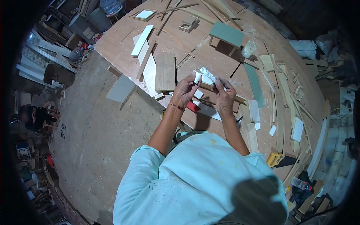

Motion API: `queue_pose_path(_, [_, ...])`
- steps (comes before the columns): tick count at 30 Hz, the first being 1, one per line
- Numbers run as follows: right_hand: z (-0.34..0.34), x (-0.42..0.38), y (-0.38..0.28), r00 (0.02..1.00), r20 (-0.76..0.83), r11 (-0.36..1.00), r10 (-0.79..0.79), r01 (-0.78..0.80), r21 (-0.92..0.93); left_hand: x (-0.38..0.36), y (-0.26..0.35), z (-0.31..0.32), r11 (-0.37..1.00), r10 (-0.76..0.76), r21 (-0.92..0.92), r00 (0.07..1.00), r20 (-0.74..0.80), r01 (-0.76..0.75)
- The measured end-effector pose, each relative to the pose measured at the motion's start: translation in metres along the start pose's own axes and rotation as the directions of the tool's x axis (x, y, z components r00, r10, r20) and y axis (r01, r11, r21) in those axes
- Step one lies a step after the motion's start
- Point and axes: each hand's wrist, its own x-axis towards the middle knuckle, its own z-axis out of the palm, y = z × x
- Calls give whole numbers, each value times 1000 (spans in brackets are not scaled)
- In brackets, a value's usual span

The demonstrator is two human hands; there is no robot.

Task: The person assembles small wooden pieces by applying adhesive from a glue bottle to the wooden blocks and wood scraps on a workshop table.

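Over the near edge of the wooden table, my left hand (185,88) is closed on a small white piece (197,77), held between thumb and fingers. My right hand (225,94), a little to the right, pinches a white twisted strip (207,74) whose free end points up and left. The two white things are close together; whether they join cannot be made out. Beneath the hands lie a wooden frame (240,99) and a red object (192,107). A brown board (165,73) lies left of my left hand.
The wooden table (123,43) bears a small green-topped stand (227,34), a clear plastic bag (248,49), many wood strips and a yellow-handled saw (275,159) near the right edge. Another person (33,117) sits far left. A plastic bottle (301,184) is at lower right.
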Motion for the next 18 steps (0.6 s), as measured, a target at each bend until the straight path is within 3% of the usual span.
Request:
queue_pose_path(3, [-6, 1, 4, 1000, -24, 999, -16, 15, -43, -7, 0, 9, 999, 22, -21, 995, -101, -24])
queue_pose_path(6, [-8, 2, 2, 998, -49, 999, -35, 33, -38, -8, 5, 4, 992, -81, 104, 996, 32, 77])
queue_pose_path(10, [-3, 0, -2, 997, -77, 1000, -25, 25, 6, -2, 3, -2, 998, -65, 7, 995, 80, 64])
queue_pose_path(12, [-5, -1, -1, 1000, -6, 1000, 10, -9, 4, -1, 1, -2, 998, -42, -45, 995, 91, 47])
queue_pose_path(16, [-5, -4, -4, 999, 23, 998, 31, -29, -55, -11, -6, 14, 998, 30, -48, 995, -94, -34])
queue_pose_path(18, [-5, -5, -3, 999, 6, 991, 47, -46, -122, -9, -7, 14, 999, 35, -14, 994, -99, -36])
